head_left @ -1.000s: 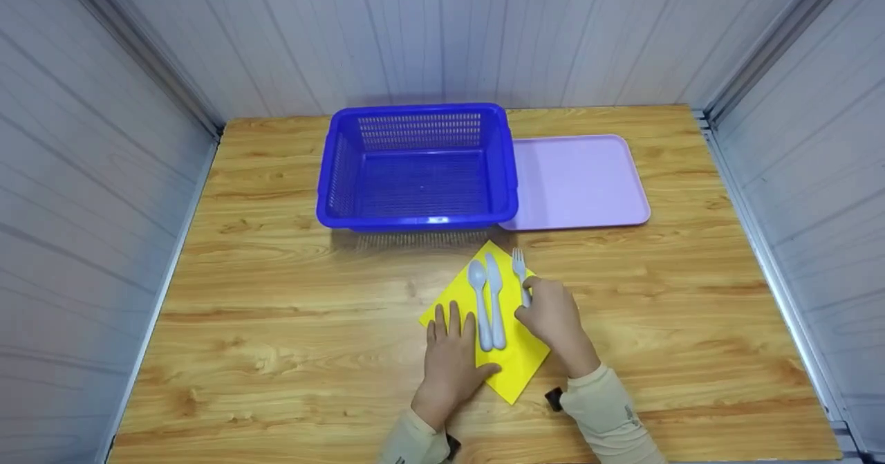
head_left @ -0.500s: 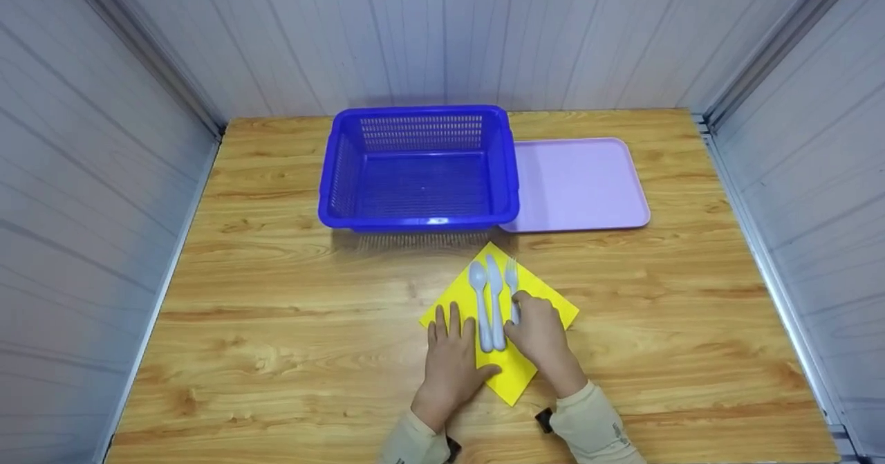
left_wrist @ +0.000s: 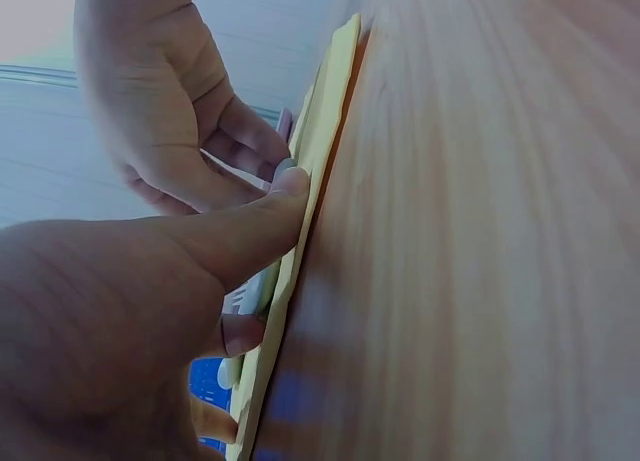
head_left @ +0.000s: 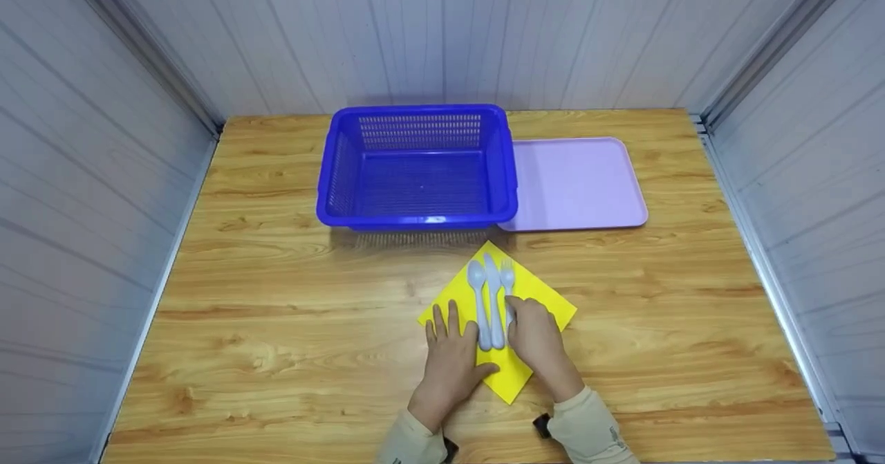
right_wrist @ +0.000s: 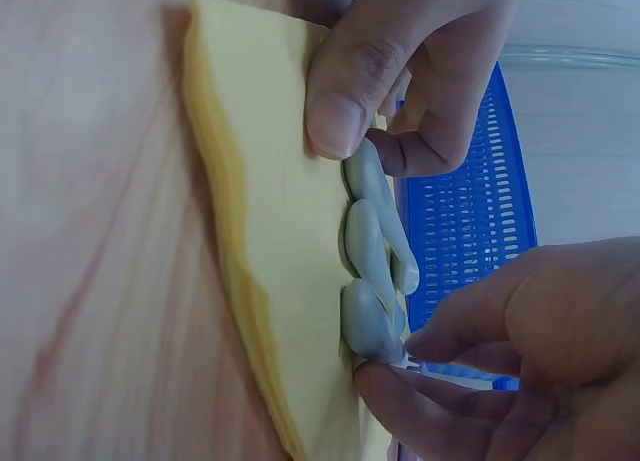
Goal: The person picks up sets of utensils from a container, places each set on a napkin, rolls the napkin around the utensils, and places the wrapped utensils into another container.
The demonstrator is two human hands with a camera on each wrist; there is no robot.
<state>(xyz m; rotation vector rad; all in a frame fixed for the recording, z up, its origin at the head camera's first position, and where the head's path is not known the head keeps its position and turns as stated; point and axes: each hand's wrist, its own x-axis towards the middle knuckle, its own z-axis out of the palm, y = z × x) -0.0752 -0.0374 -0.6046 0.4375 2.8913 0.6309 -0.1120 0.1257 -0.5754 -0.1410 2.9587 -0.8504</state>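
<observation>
Clock: I read it off the head view, 12 o'clock being straight away from the person.
Fork [head_left: 507, 277]: on the yellow napkin [head_left: 543, 294], at about 11 o'clock from the middle of the right hand [head_left: 536, 339], its handle running back into the fingers.
Fork's long axis: close to 12-to-6, tines toward 12.
Right hand: pinching the fork's handle; the nearer of the 2 hands to it.
Knife [head_left: 493, 284]: at 9 o'clock from the fork, just beside it and nearly parallel; I can't tell whether they touch. I judge this narrow gap to be the relation that matters most.
Spoon [head_left: 476, 276]: at 9 o'clock from the knife, the outer end of the row of 3.
Left hand [head_left: 449, 367]: spread wide at the napkin's 8 o'clock side, index finger just beside the spoon's handle, gripping nothing I can see.
Basket [head_left: 422, 222]: at about 11 o'clock from the fork.
Tray [head_left: 581, 187]: at 1 o'clock.
</observation>
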